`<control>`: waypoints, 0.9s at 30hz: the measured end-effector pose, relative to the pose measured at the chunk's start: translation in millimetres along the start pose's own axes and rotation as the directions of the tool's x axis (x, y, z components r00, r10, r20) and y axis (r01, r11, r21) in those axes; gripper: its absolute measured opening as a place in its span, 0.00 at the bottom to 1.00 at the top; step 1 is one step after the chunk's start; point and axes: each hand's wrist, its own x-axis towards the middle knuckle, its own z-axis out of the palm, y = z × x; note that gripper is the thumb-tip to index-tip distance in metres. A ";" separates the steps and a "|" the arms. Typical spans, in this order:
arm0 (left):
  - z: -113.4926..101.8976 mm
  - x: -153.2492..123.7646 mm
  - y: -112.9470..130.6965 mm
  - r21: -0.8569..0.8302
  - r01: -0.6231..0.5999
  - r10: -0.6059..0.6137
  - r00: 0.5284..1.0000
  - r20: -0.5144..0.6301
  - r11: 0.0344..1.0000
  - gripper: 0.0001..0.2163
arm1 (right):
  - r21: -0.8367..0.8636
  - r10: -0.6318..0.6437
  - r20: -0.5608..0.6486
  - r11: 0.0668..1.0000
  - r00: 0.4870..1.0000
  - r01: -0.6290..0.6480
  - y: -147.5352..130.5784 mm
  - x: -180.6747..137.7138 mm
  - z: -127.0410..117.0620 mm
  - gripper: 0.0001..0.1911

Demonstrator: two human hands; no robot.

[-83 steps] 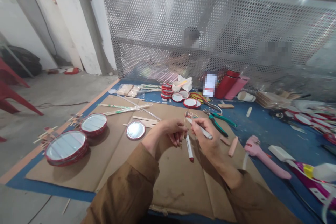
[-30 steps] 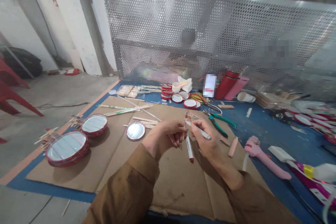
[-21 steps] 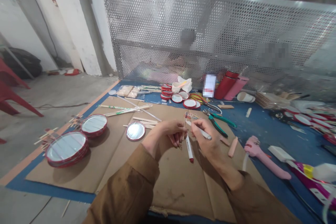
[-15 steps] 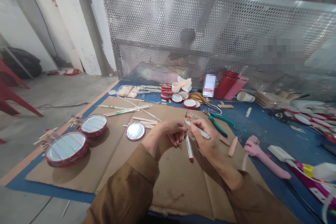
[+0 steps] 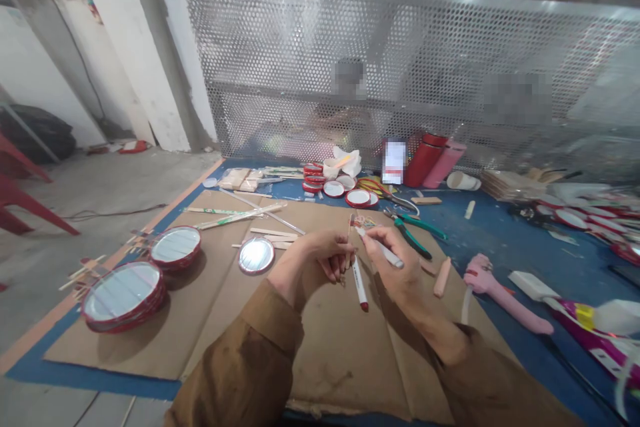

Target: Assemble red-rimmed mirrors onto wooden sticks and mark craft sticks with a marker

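Note:
My left hand (image 5: 336, 257) is closed, its fingertips pinching a thin wooden stick (image 5: 350, 230) that points up and away from me. In my right hand (image 5: 393, 250) is a white marker (image 5: 384, 252), gripped like a pen, its tip close to the stick. Whether the tip touches the stick I cannot tell. Just below my left fingertips is a second white marker with a red end (image 5: 359, 285); whether it lies on the cardboard (image 5: 345, 360) or is held I cannot tell. Left of my hands lies a small round red-rimmed disc (image 5: 256, 255) beside flat wooden sticks (image 5: 275, 237).
Two round red-rimmed pieces (image 5: 123, 293) with sticks stand at left. Green-handled pliers (image 5: 413, 238), a pink glue gun (image 5: 507, 297) and a pink wooden piece (image 5: 442, 277) lie at right. Behind are a phone (image 5: 394, 161), a red bottle (image 5: 425, 160) and a perforated metal panel (image 5: 300, 47).
The view has shifted slightly. The marker tip in my right hand now shows a little farther right of the stick. Both hands keep their grips.

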 end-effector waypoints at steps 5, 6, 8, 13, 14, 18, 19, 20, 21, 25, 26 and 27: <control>-1.1 -1.4 -0.7 -0.028 -0.006 0.007 1.000 0.020 1.000 0.18 | -0.030 -0.059 0.076 0.998 0.995 0.062 3.6 -4.0 -6.1 0.09; -1.1 -1.4 -0.8 -0.030 -0.005 0.006 1.000 0.023 1.000 0.18 | -0.036 -0.064 0.100 0.997 0.993 0.068 5.6 -5.0 -7.4 0.10; -1.0 -1.3 -0.9 -0.027 -0.009 0.010 1.000 0.021 1.000 0.18 | -0.052 -0.078 0.132 0.995 0.988 0.086 10.7 -6.8 -8.8 0.11; -1.2 0.9 -2.0 -0.012 0.002 -0.002 1.000 0.020 1.000 0.17 | -0.105 -0.104 0.148 0.987 0.984 0.121 19.9 -8.3 -7.1 0.10; -1.4 1.4 -2.2 -0.014 0.007 -0.006 1.000 0.022 1.000 0.18 | -0.110 -0.105 0.147 0.987 0.984 0.122 19.9 -8.2 -6.8 0.10; -2.2 2.2 -2.9 -0.024 -0.005 0.006 0.999 0.041 1.000 0.19 | -0.090 -0.098 0.155 0.990 0.983 0.113 16.0 -7.8 -7.2 0.11; -2.3 2.2 -3.1 -0.026 -0.008 0.009 0.999 0.044 1.000 0.20 | -0.088 -0.099 0.150 0.990 0.984 0.113 14.7 -7.8 -7.5 0.11; -2.4 2.1 -3.3 -0.029 -0.009 0.010 0.999 0.045 1.000 0.20 | -0.088 -0.102 0.144 0.989 0.984 0.116 13.6 -7.9 -7.8 0.11; -2.4 2.1 -3.5 -0.033 -0.008 0.009 0.999 0.044 0.999 0.19 | -0.091 -0.105 0.137 0.989 0.985 0.118 12.6 -7.9 -8.0 0.10; -2.4 2.4 -4.7 -0.042 -0.005 0.006 0.999 0.033 0.999 0.18 | -0.101 -0.105 0.162 0.987 0.981 0.123 10.9 -7.6 -8.1 0.10; -2.6 2.7 -5.0 -0.040 -0.007 0.008 0.999 0.033 0.999 0.18 | -0.101 -0.107 0.169 0.987 0.980 0.125 11.3 -7.6 -7.6 0.10; -2.8 2.9 -5.1 -0.036 -0.009 0.010 0.999 0.035 0.999 0.18 | -0.100 -0.110 0.168 0.987 0.980 0.128 12.1 -7.5 -7.0 0.10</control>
